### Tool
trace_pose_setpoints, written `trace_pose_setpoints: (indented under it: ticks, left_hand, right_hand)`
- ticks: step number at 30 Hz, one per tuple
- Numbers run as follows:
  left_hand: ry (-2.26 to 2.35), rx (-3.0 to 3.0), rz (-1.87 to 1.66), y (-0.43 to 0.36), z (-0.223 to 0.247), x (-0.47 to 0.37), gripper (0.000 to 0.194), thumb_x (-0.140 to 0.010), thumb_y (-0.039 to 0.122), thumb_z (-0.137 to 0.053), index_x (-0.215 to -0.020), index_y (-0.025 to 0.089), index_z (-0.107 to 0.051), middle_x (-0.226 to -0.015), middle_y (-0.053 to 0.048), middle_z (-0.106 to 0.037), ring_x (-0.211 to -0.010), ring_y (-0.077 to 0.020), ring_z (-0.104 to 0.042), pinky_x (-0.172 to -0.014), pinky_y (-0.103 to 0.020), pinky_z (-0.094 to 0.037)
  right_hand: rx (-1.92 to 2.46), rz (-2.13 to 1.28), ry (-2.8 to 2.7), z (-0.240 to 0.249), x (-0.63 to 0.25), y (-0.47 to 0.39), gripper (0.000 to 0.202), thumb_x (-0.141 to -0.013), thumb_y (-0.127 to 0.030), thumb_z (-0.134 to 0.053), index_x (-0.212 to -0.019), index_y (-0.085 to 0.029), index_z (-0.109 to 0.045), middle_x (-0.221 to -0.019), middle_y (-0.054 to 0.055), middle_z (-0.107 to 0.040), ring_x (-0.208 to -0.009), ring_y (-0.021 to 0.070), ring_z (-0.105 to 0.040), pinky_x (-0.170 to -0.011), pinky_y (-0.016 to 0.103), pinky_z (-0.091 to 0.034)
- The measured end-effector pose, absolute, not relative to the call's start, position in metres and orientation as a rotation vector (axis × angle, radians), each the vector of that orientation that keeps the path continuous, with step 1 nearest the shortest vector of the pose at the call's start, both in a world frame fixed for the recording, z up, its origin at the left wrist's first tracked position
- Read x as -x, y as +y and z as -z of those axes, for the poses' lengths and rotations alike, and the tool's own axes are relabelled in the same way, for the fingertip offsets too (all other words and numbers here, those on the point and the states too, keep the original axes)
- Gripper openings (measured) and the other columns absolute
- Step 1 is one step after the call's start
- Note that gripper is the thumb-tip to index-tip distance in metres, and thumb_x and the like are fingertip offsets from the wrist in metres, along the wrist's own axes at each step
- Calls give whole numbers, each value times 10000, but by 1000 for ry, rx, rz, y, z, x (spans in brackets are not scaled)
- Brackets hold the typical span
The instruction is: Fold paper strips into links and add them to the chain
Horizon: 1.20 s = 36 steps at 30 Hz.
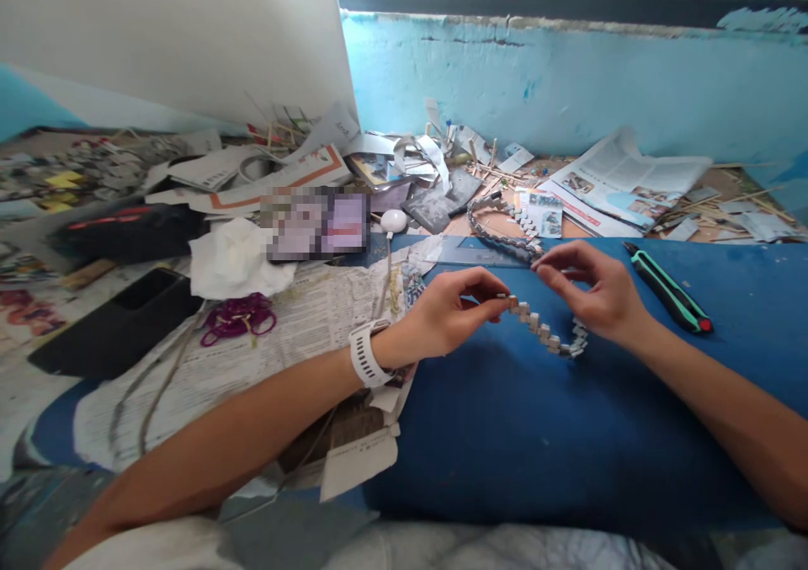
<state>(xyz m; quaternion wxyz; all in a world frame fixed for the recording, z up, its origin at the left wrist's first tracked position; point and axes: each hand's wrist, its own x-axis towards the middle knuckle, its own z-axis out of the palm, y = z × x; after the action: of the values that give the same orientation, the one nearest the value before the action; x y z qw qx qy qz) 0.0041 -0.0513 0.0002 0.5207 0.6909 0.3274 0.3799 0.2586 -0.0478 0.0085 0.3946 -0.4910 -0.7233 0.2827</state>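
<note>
My left hand [464,309], with a white watch on its wrist, pinches one end of a chain of small folded paper links [543,330]. From those fingertips the grey-white zigzag links sag over the blue board [505,435] and curve up under my right hand [587,288]. The right thumb and index finger are closed together near another stretch of zigzag chain [498,233] lying behind. Whether the two stretches join is hidden by the right hand. To the right lies a green-and-black utility knife [670,290] with a red end.
Newspaper [296,309] spreads at left, bearing purple cord [240,319] and white tissue [236,258]. A black phone-like slab [107,330] and a dark pouch [126,233] lie farther left. Paper scraps, thin sticks and printed sheets [624,178] crowd the back by the blue wall.
</note>
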Motion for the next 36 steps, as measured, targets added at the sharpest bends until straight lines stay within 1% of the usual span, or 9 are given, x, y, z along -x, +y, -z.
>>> trace_pose_setpoints:
  ticks: [2,4,6,8,12,17,23,31,36]
  left_hand:
    - [831,-1663,-896,-49,0,-3,285,-914,401,-760,-974,131,-694,-813,-57,-741,-715,-152,-741,-683,-269,-630]
    - [846,-1683,-845,-46,1,-3,270,-934,399,-729,-980,139,-673,-832,-60,-739,-743,-156,-735,-696,-277,-621]
    - [866,-1727,-800,-44,2,-2,250,-952,396,-695,-977,150,-653,-862,-59,-736,-765,-153,-721,-708,-278,-608]
    - [916,-1811,-795,-43,4,-2,235,-960,392,-671,-962,160,-638,-878,-52,-731,-761,-147,-702,-689,-269,-587]
    - [1062,-2185,-782,-43,7,0,183,-988,339,-607,-1031,167,-651,-902,-56,-742,-736,-157,-680,-666,-282,-535]
    - [1215,-2538,-688,-43,11,4,313,-1029,392,-555,-1234,166,-626,-987,-82,-760,-929,-248,-719,-767,-346,-519]
    - [1231,-2553,-648,-43,13,4,266,-1033,431,-545,-1041,183,-642,-949,-54,-738,-875,-221,-693,-733,-328,-477]
    - [1206,-2497,-749,-45,10,4,246,-1027,424,-573,-1020,187,-639,-949,-41,-724,-834,-191,-669,-723,-320,-468]
    - [1212,-2421,-953,-44,5,4,220,-1004,397,-618,-1052,185,-653,-1004,-56,-704,-772,-159,-615,-701,-316,-467]
  right_hand:
    - [1282,-479,-1951,-1,-276,-26,326,-989,-505,-633,-1202,-265,-691,-1231,106,-733,-1156,297,-704,-1023,491,-563]
    - [1288,-306,-2110,11,-292,-4,402,-1016,-538,-556,-1244,-237,-693,-1419,141,-657,-1356,343,-593,-1176,567,-434]
    - [1296,-280,-2245,23,-306,14,492,-1049,-563,-447,-1281,-204,-690,-1548,148,-563,-1471,347,-486,-1232,581,-364]
    - [1301,-299,-2295,33,-314,25,522,-1063,-565,-394,-1288,-212,-705,-1566,127,-553,-1498,340,-457,-1252,583,-336]
    - [1297,-289,-2334,38,-322,32,520,-1077,-544,-357,-1301,-246,-719,-1492,102,-631,-1431,338,-539,-1195,596,-415]
    - [1261,-211,-2312,40,-329,37,422,-1074,-445,-420,-1232,-251,-760,-1295,78,-753,-1237,281,-688,-1085,489,-541]
    - [1315,-63,-2139,50,-334,42,277,-998,-311,-568,-1120,-225,-801,-1138,90,-807,-1061,298,-758,-975,475,-586]
    - [1305,55,-1943,41,-330,38,256,-979,-292,-619,-1162,-213,-781,-1140,114,-791,-1034,300,-753,-944,477,-589]
    - [1270,54,-1871,28,-323,30,171,-958,-298,-653,-1005,-245,-809,-1087,113,-768,-1022,308,-739,-937,505,-594]
